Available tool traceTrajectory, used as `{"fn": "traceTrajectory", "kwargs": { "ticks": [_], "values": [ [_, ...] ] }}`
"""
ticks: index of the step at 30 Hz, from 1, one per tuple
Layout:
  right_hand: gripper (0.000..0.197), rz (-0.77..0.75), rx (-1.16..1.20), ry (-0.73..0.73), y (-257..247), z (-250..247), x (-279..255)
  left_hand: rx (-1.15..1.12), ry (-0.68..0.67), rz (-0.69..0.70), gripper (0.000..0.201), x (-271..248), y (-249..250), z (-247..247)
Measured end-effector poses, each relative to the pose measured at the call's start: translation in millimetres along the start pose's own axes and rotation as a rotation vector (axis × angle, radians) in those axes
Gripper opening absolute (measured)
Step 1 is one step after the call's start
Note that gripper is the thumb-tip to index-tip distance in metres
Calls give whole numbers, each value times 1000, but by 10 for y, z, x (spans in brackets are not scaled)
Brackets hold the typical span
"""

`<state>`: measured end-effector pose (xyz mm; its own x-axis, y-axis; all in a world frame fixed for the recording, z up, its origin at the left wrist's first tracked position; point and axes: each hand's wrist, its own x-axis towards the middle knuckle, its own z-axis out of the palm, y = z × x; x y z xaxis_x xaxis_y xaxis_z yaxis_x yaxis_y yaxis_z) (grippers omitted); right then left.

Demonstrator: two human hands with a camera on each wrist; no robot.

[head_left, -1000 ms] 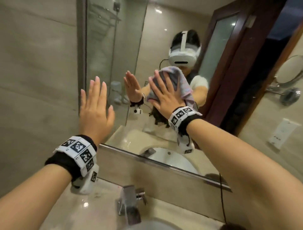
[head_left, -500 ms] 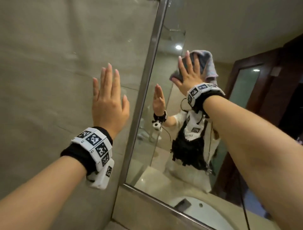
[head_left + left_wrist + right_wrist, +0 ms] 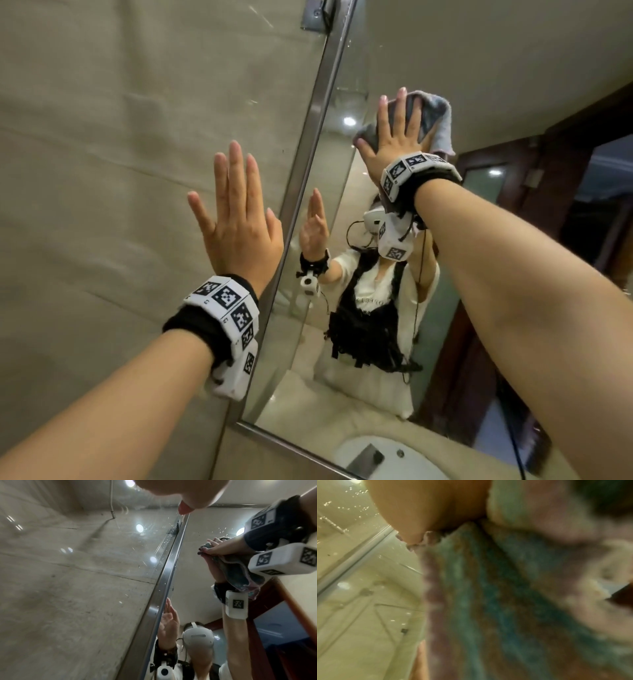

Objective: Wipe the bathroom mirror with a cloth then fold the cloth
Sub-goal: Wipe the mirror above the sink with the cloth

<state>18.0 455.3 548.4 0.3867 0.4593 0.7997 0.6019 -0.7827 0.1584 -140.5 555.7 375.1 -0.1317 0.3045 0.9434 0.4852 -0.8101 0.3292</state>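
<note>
Where it bunches, the cloth shows grey-blue and pink.

grey-blue, pink-edged cloth bunched flat against upper mirror glass, steel-framed

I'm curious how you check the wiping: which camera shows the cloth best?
The head view: the cloth shows sharply under the right hand, flat on the mirror. The left wrist view shows it edge-on and smaller; the right wrist view is a blurred close-up.
</note>
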Motion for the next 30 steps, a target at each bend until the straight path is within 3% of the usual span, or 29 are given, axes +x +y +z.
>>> {"fn": "traceTrajectory", "kwargs": {
  "ticks": [7, 16, 21, 30],
  "values": [
    [76, -43, -31, -27, -224, -58, 179, -9, 43, -67, 73, 18, 8, 107],
    [73, -75, -67, -19, -572, -60, 538, -17, 103, -45, 73, 8, -24, 169],
    [66, -130, -72, -3, -602, -81, 679, -5, 108, -35, 76, 3, -28, 174],
    [72, -201, -59, -43, -527, -179, 766, 70, 129, -34, 77, 21, -25, 222]
  ]
}}
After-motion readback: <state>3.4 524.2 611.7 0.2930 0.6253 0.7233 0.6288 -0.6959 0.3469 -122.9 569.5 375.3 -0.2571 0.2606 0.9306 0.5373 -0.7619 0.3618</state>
